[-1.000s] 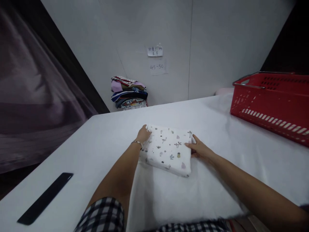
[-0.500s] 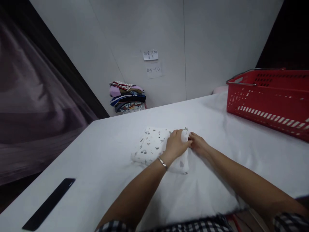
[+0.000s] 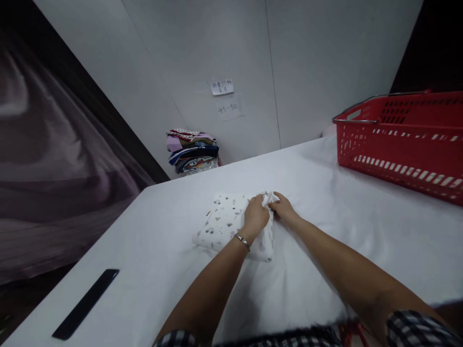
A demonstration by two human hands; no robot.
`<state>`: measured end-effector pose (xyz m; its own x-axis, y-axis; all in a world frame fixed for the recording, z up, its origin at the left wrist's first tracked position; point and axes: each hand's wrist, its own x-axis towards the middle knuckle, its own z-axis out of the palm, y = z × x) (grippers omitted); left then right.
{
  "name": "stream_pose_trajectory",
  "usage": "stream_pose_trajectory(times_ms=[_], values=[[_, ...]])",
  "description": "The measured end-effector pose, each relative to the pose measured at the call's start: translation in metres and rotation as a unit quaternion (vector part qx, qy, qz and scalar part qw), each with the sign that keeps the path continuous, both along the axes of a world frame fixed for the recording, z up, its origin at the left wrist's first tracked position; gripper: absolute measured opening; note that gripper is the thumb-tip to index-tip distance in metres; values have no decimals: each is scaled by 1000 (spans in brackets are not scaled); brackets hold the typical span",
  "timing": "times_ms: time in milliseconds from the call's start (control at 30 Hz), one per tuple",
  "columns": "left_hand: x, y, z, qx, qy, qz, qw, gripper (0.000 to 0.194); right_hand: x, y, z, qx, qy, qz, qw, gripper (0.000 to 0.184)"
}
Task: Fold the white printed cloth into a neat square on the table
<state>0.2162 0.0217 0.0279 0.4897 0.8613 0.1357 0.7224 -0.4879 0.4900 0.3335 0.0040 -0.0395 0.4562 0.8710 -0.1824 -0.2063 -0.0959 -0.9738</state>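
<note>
Printed cloth [image 3: 222, 219]: folded, between near and far edges of the counter [image 3: 155, 231]
Left hand [image 3: 256, 212]: pinching the cloth's far right corner
Right hand [image 3: 282, 207]: pinching there too
Corner care: pull lightly, keep layers aligned

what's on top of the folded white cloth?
The left hand lies on the cloth toward its right side; the right hand touches its far right corner. Cloth beneath the left hand is hidden.

Right grip [image 3: 283, 208] on printed white cloth [image 3: 224, 219]
</note>
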Motion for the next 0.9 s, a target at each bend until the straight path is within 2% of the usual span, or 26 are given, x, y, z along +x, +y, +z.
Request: stream_pose_trajectory(times_ms=[133, 300, 467, 567, 767, 900], values=[[12, -7, -2, 11, 12, -5, 1000, 51, 8, 0, -7, 41, -42, -29, 998, 75], [30, -14, -14, 11, 46, -3, 999, 39, 13, -1, -15, 48, -118, -34, 991, 70], [29, -7, -10, 3, 12, 31, 999, 43, 9, -3, -11, 41, -48, -23, 998, 74], [28, -3, -6, 26, 6, 57, 998, 47, 6, -5, -8, 33, -19, -28, 999, 77], [44, -17, -15, 45, 114, 24, 992, 35, 6, -4, -13, 63, 4, -44, 997, 72], [47, -20, -17, 23, 109, 17, 994, 40, 11, -5, -12, 61, 63, -10, 996, 71]])
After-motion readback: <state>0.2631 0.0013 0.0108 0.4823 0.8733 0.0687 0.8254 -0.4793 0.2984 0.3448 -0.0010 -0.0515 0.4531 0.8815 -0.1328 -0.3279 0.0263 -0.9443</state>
